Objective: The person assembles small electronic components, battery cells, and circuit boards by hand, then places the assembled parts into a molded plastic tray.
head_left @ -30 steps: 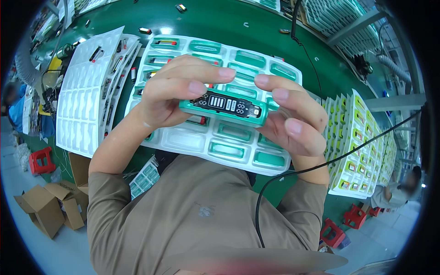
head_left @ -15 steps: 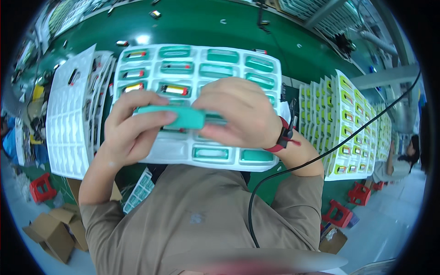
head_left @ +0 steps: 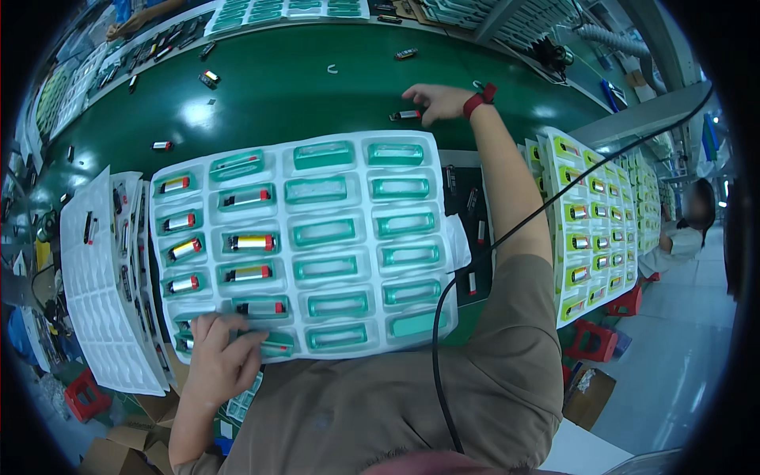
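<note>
A white moulded tray (head_left: 374,317) lies before me, with teal plastic cases (head_left: 323,232) in its pockets. The left two columns hold small cylindrical cells (head_left: 252,242) with red ends; most of the right-hand cases show no cell. My left hand (head_left: 222,358) is at the tray's near left corner, its bent fingers closed at the left end of a teal case (head_left: 279,346) in a bottom-row pocket. My fingers partly hide the neighbouring pocket. Stretched past the far right edge, my right hand (head_left: 443,103) is open beside a loose red-ended cell (head_left: 406,115) on the green tabletop.
Stacked white trays (head_left: 103,293) stand at left, and trays with yellow-green cases (head_left: 580,237) at right. Loose cells (head_left: 209,77) dot the green tabletop (head_left: 277,87). A black cable (head_left: 522,233) crosses my right arm. Another person's hand (head_left: 127,28) shows at far left.
The teal case I held up in both hands is now down in a near-row pocket by my left hand. My right hand has let go and moved to the far right.
</note>
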`<move>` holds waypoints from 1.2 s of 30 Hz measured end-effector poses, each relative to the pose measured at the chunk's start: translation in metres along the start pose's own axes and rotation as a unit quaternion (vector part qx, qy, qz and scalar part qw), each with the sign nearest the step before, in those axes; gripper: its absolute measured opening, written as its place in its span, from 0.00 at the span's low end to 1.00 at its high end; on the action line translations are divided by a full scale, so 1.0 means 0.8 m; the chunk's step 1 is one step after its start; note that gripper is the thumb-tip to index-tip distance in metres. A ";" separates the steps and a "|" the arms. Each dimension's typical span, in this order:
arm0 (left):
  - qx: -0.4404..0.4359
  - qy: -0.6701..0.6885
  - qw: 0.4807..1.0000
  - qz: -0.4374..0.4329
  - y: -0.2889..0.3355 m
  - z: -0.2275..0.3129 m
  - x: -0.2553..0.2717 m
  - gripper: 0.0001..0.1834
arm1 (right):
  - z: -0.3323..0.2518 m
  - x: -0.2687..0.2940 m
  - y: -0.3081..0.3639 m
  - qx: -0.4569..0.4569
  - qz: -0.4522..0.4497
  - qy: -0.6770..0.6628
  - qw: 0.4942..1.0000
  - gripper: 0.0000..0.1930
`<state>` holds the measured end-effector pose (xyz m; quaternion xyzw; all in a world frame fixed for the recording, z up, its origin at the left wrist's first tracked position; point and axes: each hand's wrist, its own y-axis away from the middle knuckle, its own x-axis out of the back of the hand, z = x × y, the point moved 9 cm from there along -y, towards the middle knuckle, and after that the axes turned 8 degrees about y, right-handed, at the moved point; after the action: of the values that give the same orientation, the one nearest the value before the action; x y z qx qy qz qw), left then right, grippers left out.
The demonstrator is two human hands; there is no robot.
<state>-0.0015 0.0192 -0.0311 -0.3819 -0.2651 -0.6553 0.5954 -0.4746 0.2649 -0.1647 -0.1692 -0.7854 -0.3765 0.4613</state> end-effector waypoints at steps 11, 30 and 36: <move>-0.090 -0.030 0.994 -0.062 -0.004 0.012 -0.016 0.14 | 0.054 0.070 -0.066 0.111 0.372 0.229 0.893 0.15; -0.065 0.112 0.991 0.028 -0.090 -0.016 0.070 0.14 | 0.035 0.128 0.011 0.040 0.337 -0.172 0.925 0.12; -0.151 0.009 0.989 0.001 -0.253 -0.031 -0.006 0.13 | -0.245 0.083 0.208 0.198 0.206 -0.165 0.944 0.07</move>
<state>-0.2050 0.0331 -0.0274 -0.4612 -0.1575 -0.6907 0.5343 -0.2902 0.2224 0.0214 -0.2919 -0.8573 -0.0770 0.4171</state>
